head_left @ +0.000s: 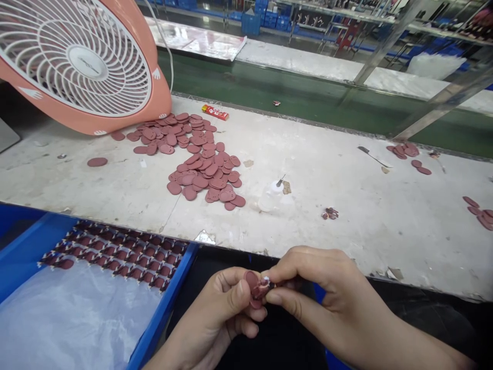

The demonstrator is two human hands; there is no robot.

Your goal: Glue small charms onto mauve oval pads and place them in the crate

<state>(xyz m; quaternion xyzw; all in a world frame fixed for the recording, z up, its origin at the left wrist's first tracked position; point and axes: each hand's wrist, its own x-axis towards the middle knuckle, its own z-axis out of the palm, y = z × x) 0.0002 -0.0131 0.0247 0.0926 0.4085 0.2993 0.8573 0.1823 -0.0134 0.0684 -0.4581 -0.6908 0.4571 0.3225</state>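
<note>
Both hands meet below the table's front edge. My left hand (223,308) pinches a small dark-red oval piece (252,280) between thumb and fingers. My right hand (319,293) closes thumb and forefinger on a small dark part (266,284) pressed against that same piece. A large pile of matching red oval pieces (200,164) lies on the white worktable (346,216) ahead. To my left, a blue tray (169,303) holds neat rows of finished pieces (115,254) above a clear plastic sheet.
A pink fan (77,61) stands at the far left. A small glue bottle (271,195), a red packet (215,112), a thin tool (372,155) and smaller heaps of red pieces (404,150) lie on the table. A green conveyor belt (269,87) runs behind.
</note>
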